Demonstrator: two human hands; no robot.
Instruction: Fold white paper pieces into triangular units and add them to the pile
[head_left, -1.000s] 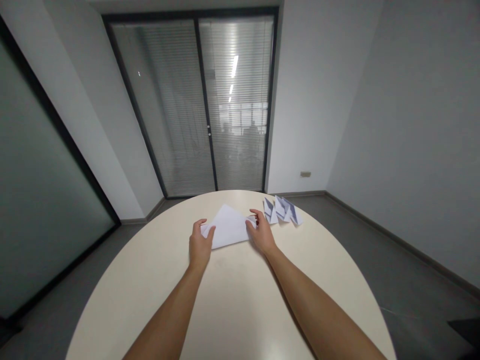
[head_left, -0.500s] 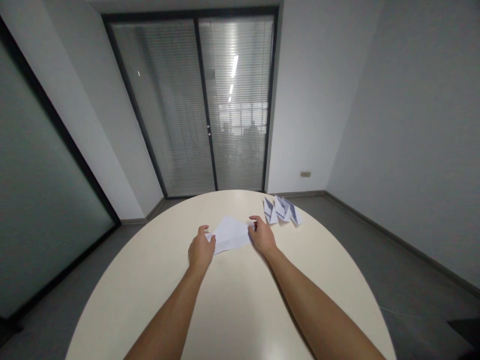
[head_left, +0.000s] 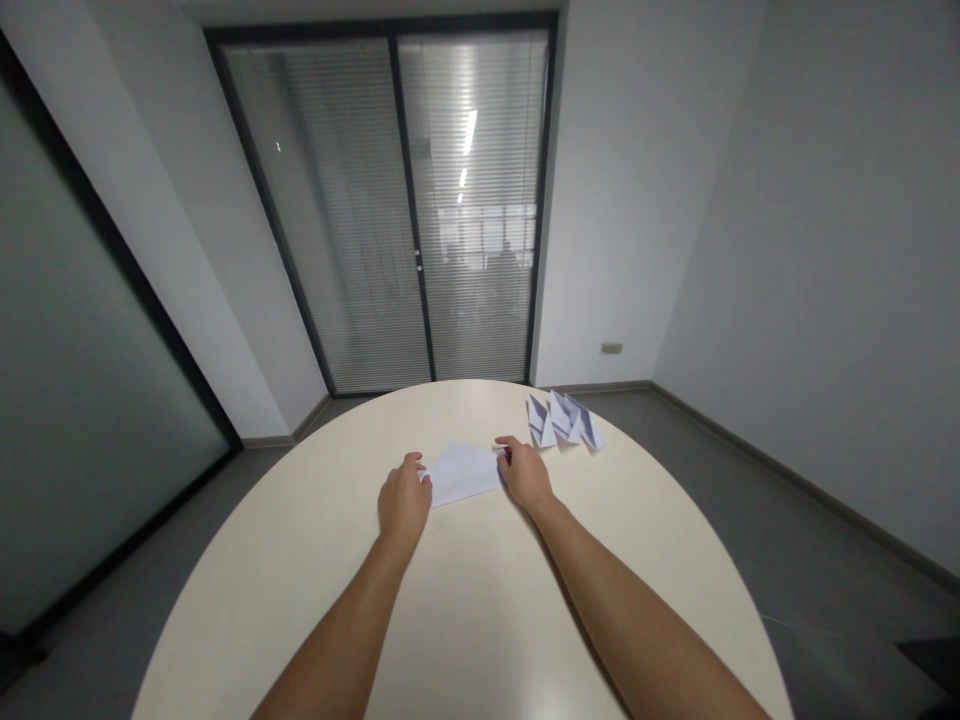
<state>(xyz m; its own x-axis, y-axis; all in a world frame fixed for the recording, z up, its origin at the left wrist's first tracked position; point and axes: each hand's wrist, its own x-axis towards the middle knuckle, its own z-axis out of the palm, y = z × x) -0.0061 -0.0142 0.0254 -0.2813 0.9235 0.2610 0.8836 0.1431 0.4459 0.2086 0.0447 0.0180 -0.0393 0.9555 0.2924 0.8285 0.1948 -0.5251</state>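
A white sheet of folded paper (head_left: 463, 474) is spread between my two hands, with a peaked far edge and a straight near edge. My left hand (head_left: 403, 500) is closed on its left end, thumb on the near side and fingers curled at the far side. At the opposite end, my right hand (head_left: 526, 475) pinches the paper between thumb and bent fingers. Both fingertip contacts are partly hidden by the hands. Just past my right hand, several folded white paper pieces (head_left: 540, 423) with pointed flaps stand close together.
All of this rests on a round cream table (head_left: 465, 600), its curved far edge just beyond the folded pieces. Behind it are a dark-framed glass door (head_left: 480, 320) with blinds and a grey wall (head_left: 630, 200) with a socket plate (head_left: 611, 348).
The paper's far peak has come down slightly and the sheet looks flatter. My left fingers have shifted a little at its left end; my right hand has barely moved.
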